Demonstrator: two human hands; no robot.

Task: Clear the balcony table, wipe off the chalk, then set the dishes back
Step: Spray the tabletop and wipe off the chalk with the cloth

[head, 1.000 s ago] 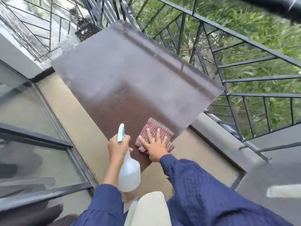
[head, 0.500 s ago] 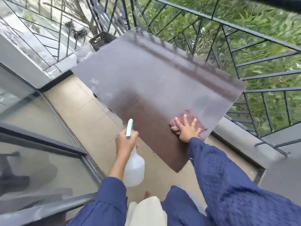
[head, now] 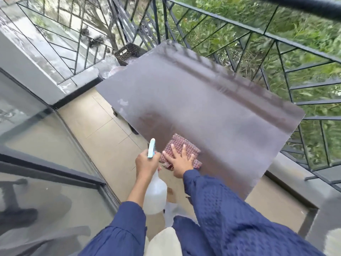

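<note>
Table (head: 212, 100) by the railing (head: 258, 30) looks cleared and partly wiped: right hand (head: 180, 160), fingers spread, presses the cloth (head: 177, 142) near its edge, left hand (head: 145, 163) grips the spray bottle (head: 155, 196); far haze (head: 122, 103) and dishes await.

Left grip (head: 146, 163) curled closed; right grip (head: 180, 162) flat, splayed, palm down.

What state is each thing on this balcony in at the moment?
Table: dark top, whitish smears near its left edge.
Cloth: folded, flat at the table's near edge, pressed from above.
Right hand: fingers spread, flat on the cloth.
Spray bottle: upright, off the table, held by its neck.
Left hand: curled round the bottle's neck.
Basket: standing beyond the table's far corner.
</note>
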